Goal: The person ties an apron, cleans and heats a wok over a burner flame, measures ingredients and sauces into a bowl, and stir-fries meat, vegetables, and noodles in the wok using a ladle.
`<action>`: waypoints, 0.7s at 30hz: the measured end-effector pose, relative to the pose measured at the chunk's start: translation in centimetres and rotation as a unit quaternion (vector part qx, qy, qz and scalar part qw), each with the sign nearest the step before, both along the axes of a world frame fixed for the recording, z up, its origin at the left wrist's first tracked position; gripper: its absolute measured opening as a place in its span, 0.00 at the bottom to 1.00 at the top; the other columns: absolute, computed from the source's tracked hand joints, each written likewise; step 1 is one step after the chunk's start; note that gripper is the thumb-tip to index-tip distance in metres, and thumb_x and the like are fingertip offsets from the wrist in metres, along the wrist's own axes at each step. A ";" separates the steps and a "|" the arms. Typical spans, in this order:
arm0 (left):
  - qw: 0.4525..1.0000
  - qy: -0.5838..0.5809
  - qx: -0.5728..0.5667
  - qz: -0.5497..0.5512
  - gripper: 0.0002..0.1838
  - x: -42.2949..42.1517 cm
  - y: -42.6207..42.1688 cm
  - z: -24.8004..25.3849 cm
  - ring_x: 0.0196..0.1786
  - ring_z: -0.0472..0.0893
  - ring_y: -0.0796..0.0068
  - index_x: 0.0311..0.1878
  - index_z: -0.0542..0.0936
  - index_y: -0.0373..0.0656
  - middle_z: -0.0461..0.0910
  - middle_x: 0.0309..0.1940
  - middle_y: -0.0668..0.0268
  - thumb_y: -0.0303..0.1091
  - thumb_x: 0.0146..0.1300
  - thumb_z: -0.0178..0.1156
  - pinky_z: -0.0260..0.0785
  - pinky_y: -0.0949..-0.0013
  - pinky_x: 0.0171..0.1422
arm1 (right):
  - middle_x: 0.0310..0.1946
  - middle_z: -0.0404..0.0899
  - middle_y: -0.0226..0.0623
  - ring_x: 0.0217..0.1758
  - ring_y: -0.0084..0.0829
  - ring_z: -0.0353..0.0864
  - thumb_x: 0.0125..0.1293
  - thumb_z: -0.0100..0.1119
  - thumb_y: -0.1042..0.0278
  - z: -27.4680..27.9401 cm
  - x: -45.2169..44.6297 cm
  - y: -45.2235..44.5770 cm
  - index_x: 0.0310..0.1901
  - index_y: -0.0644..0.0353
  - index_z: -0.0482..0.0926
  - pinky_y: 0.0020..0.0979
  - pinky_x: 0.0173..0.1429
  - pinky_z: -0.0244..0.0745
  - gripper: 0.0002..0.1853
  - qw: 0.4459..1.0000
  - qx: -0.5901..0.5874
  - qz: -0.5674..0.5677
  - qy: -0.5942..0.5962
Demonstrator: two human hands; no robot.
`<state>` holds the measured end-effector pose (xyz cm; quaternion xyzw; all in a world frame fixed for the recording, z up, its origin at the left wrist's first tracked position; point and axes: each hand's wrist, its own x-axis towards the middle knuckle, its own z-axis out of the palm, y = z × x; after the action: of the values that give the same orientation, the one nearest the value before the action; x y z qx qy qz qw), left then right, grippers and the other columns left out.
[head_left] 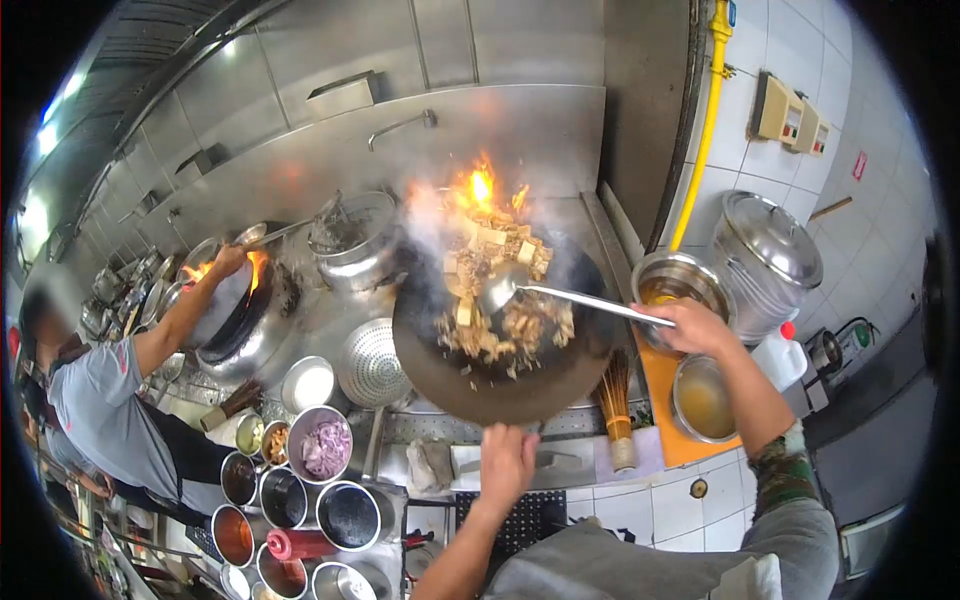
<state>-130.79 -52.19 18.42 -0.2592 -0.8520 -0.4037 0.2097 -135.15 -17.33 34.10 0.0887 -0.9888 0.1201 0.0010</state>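
My left hand [507, 462] is closed at the near edge of a large dark wok [478, 392], gripping it there; the exact grip is partly hidden by my fingers. In my right hand [697, 328] is the long handle of a steel ladle [595, 303]. The ladle's bowl rests among chopped food with pale tofu-like cubes [490, 237], spread up the wok's far side. Flames [482, 185] and smoke rise at the wok's far rim.
A perforated strainer [375, 362] lies left of the wok, near a bowl of chopped purple onion [326, 447] and several sauce pots. A bamboo brush [616, 410] lies right. A co-worker [120, 400] handles another flaming wok. A lidded pot [770, 240] stands at right.
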 end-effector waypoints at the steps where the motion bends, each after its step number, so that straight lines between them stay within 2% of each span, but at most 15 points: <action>1: 1.000 0.019 -0.008 0.007 0.09 -0.1 0.0 1.8 0.41 0.72 0.49 0.35 0.76 0.39 0.72 0.35 0.53 0.29 0.55 0.67 0.65 0.51 0.47 | 0.54 0.80 0.44 0.54 0.42 0.81 0.60 0.60 0.73 1.0 0.4 0.9 0.65 0.37 0.74 0.38 0.59 0.74 0.30 0.999 -0.024 -0.005 -0.033; 2: 0.999 0.024 -0.015 0.016 0.09 0.3 0.3 3.4 0.41 0.72 0.49 0.36 0.76 0.39 0.72 0.35 0.54 0.29 0.56 0.67 0.65 0.51 0.47 | 0.55 0.80 0.43 0.55 0.40 0.81 0.60 0.61 0.73 1.4 1.0 1.7 0.65 0.39 0.74 0.37 0.60 0.74 0.30 0.996 -0.047 -0.008 -0.081; 3: 0.999 0.024 0.007 0.022 0.08 -0.5 0.7 6.1 0.40 0.72 0.49 0.36 0.76 0.39 0.72 0.34 0.53 0.29 0.57 0.66 0.64 0.52 0.46 | 0.57 0.80 0.40 0.57 0.36 0.80 0.59 0.63 0.73 1.4 1.2 2.6 0.65 0.42 0.74 0.34 0.62 0.72 0.31 0.990 -0.118 0.046 -0.067; 4: 0.998 0.037 0.033 0.028 0.08 -2.2 1.3 8.4 0.39 0.71 0.48 0.35 0.76 0.39 0.72 0.32 0.53 0.29 0.58 0.65 0.63 0.53 0.46 | 0.58 0.80 0.39 0.59 0.34 0.79 0.57 0.64 0.73 2.7 1.3 2.8 0.65 0.47 0.74 0.33 0.64 0.70 0.31 0.973 -0.182 0.014 -0.140; 6: 0.999 0.027 0.038 0.027 0.07 -4.2 2.1 7.9 0.40 0.71 0.48 0.35 0.76 0.39 0.72 0.32 0.53 0.29 0.59 0.65 0.64 0.53 0.46 | 0.56 0.80 0.42 0.58 0.37 0.79 0.57 0.62 0.74 5.1 1.2 1.3 0.64 0.44 0.75 0.34 0.63 0.71 0.31 0.968 -0.133 -0.045 -0.208; 7: 0.999 0.014 0.038 0.022 0.06 -5.3 2.3 7.0 0.41 0.72 0.48 0.35 0.77 0.39 0.72 0.33 0.53 0.28 0.59 0.64 0.64 0.53 0.46 | 0.56 0.80 0.42 0.58 0.37 0.79 0.57 0.62 0.74 4.6 0.4 1.0 0.64 0.44 0.75 0.34 0.63 0.71 0.31 0.969 -0.134 -0.042 -0.202; 9: 0.999 0.003 0.007 0.035 0.07 -6.2 2.4 2.7 0.42 0.72 0.48 0.35 0.77 0.39 0.73 0.34 0.53 0.29 0.58 0.65 0.65 0.52 0.47 | 0.53 0.81 0.44 0.54 0.40 0.81 0.57 0.61 0.74 1.9 -0.6 0.7 0.64 0.41 0.75 0.36 0.61 0.73 0.30 0.995 -0.021 0.040 -0.085; 10: 0.999 -0.002 -0.018 0.048 0.08 -6.0 2.5 1.8 0.42 0.72 0.48 0.36 0.78 0.39 0.73 0.35 0.53 0.29 0.56 0.66 0.65 0.51 0.47 | 0.53 0.81 0.44 0.54 0.40 0.81 0.57 0.61 0.74 1.9 -0.3 0.1 0.64 0.41 0.75 0.36 0.61 0.73 0.30 0.996 -0.019 0.040 -0.083; 12: 1.000 0.000 -0.003 0.026 0.08 -3.4 1.1 0.1 0.43 0.72 0.48 0.36 0.78 0.39 0.73 0.36 0.53 0.30 0.56 0.67 0.65 0.51 0.48 | 0.50 0.82 0.45 0.51 0.43 0.81 0.56 0.61 0.73 1.6 0.7 -1.2 0.63 0.39 0.76 0.38 0.58 0.74 0.31 0.996 0.011 -0.045 -0.071; 13: 1.000 -0.002 0.005 0.003 0.09 -2.1 0.1 -0.4 0.44 0.72 0.47 0.36 0.78 0.38 0.73 0.37 0.52 0.30 0.56 0.67 0.66 0.50 0.49 | 0.50 0.83 0.42 0.52 0.42 0.82 0.55 0.60 0.74 1.2 1.7 0.5 0.62 0.41 0.77 0.38 0.59 0.75 0.30 1.000 -0.007 0.000 -0.015; 14: 1.000 -0.012 0.004 -0.018 0.11 -0.8 -0.7 0.0 0.45 0.72 0.45 0.38 0.76 0.37 0.74 0.39 0.51 0.31 0.56 0.67 0.65 0.49 0.51 | 0.50 0.83 0.42 0.52 0.42 0.82 0.55 0.60 0.74 1.6 1.8 2.5 0.62 0.41 0.77 0.38 0.59 0.75 0.30 1.000 -0.011 -0.005 -0.009; 16: 0.999 0.013 -0.029 0.031 0.11 -2.1 0.1 2.1 0.44 0.72 0.47 0.40 0.75 0.37 0.73 0.38 0.52 0.29 0.56 0.66 0.65 0.51 0.50 | 0.52 0.83 0.40 0.53 0.41 0.82 0.55 0.60 0.76 3.0 3.9 5.7 0.61 0.42 0.78 0.37 0.61 0.74 0.29 0.991 -0.125 0.022 -0.047; 17: 1.000 -0.002 -0.012 0.012 0.10 -3.3 0.4 4.0 0.43 0.71 0.48 0.40 0.75 0.38 0.72 0.36 0.53 0.29 0.58 0.65 0.65 0.53 0.48 | 0.52 0.83 0.40 0.53 0.41 0.82 0.55 0.60 0.76 4.3 5.0 6.0 0.61 0.42 0.78 0.37 0.61 0.74 0.29 0.990 -0.127 0.020 -0.064; 19: 0.999 0.013 -0.013 0.028 0.09 -6.0 1.3 4.0 0.43 0.72 0.51 0.40 0.76 0.40 0.72 0.36 0.56 0.31 0.59 0.65 0.65 0.54 0.48 | 0.53 0.82 0.38 0.54 0.39 0.82 0.54 0.61 0.76 7.8 4.7 6.4 0.59 0.42 0.79 0.36 0.62 0.74 0.28 0.993 -0.057 -0.027 -0.102; 21: 0.999 0.018 -0.027 0.037 0.10 -7.7 1.3 4.0 0.44 0.72 0.52 0.40 0.76 0.40 0.73 0.37 0.57 0.32 0.59 0.65 0.65 0.54 0.48 | 0.53 0.83 0.38 0.54 0.39 0.82 0.55 0.61 0.75 7.8 4.0 6.5 0.59 0.42 0.79 0.36 0.61 0.74 0.28 0.995 -0.023 -0.031 -0.089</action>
<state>-138.50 -50.87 22.45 -0.2402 -0.8678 -0.3677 0.2325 -131.10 -10.85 41.94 0.0473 -0.9842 0.1497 -0.0813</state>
